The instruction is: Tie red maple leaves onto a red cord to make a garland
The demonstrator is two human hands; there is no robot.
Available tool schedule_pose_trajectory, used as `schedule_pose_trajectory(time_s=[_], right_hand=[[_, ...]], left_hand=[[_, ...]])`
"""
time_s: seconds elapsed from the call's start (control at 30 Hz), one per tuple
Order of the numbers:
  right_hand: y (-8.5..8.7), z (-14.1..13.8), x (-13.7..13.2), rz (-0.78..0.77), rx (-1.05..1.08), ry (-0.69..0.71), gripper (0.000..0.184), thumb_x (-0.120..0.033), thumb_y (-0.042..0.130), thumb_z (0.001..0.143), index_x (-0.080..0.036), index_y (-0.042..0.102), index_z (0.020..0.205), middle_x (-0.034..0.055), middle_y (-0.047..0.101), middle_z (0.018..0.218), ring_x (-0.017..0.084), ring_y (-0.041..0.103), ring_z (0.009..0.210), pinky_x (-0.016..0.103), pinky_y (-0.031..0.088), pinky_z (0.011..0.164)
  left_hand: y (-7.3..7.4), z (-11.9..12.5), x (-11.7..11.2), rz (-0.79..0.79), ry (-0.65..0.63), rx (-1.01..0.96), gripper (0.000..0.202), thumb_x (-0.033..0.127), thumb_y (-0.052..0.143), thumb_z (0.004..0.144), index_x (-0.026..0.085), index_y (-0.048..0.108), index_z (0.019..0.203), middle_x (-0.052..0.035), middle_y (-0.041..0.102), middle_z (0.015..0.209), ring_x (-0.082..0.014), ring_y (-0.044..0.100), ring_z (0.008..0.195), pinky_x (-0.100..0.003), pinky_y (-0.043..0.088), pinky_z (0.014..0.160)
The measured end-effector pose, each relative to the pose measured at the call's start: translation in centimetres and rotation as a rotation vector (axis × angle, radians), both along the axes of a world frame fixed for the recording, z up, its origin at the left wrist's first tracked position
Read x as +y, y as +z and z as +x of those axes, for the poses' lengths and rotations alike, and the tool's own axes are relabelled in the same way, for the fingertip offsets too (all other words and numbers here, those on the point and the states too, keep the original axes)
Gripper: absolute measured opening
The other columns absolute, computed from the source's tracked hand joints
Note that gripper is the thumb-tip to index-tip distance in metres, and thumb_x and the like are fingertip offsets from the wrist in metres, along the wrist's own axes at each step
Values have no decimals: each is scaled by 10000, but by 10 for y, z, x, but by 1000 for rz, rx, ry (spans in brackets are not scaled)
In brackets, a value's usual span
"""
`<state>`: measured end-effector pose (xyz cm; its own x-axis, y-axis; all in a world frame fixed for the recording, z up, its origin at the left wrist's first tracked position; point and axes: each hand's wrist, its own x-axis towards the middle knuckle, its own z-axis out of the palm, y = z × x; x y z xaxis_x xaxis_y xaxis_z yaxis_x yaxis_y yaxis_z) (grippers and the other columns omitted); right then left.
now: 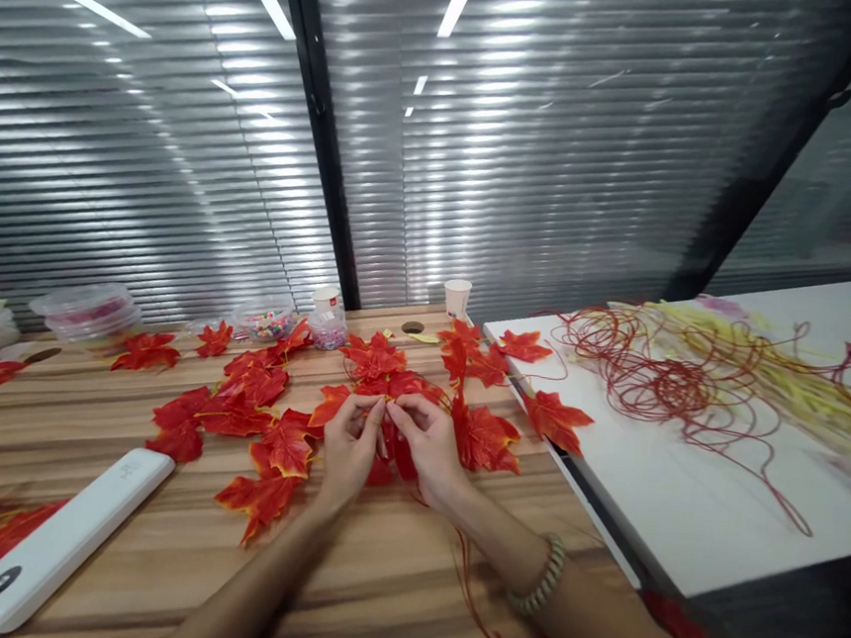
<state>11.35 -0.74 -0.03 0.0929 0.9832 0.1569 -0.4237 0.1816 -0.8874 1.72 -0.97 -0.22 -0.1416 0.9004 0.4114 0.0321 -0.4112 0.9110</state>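
Observation:
My left hand [352, 444] and my right hand [429, 448] meet over the middle of the table, thumbs and forefingers pinched close together. Between and just below them hangs a red artificial maple leaf [402, 458], partly hidden by the fingers. The pinched part is too small to make out for certain, though it seems to be the leaf's stem or a thin cord. A red cord [463, 580] runs from beneath my right wrist to the table's front edge. More red maple leaves [375, 356] lie just beyond the fingertips, and others [490, 438] beside my right hand.
A long white device [71, 536] lies at left. Plastic tubs [90, 312], a bead container [265, 319] and paper cups [457, 299] line the back edge near the glass. On the white table [706, 522] at right sit tangled red cord [665, 380] and yellow strands [786, 370].

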Motion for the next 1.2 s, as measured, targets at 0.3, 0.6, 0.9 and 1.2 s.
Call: schedule_pose_trajectory(time_s=[0.3,0.6,0.9,1.2], right_hand=[[4,1,-2,-23,55,33,164,-252,697,611,-145,652,728,30,630,742,150,591,698,297,467,723],[-2,1,1,29,7,-18,119,-252,662,647,-151,638,705,18,592,702,132,544,674,268,447,679],[-9,3,6,108,-98,-84,88,-232,624,689,-152,632,726,40,601,774,143,553,721,259,453,667],[0,5,5,39,-55,14,162,-275,674,645,-156,650,752,35,640,766,152,582,720,280,458,702]], left_hand=[[5,0,-1,-35,2,-18,255,362,605,742,126,542,818,28,539,600,-48,428,351,-162,374,307],[5,4,-2,-136,-79,-80,261,377,594,750,130,520,791,32,518,600,-38,400,371,-142,350,306],[2,4,-1,-61,-110,-38,176,307,566,787,138,522,764,18,531,623,-69,490,581,-166,408,555],[6,-3,2,-126,-83,-20,263,381,601,734,140,539,819,14,541,617,-67,433,439,-158,331,360]])
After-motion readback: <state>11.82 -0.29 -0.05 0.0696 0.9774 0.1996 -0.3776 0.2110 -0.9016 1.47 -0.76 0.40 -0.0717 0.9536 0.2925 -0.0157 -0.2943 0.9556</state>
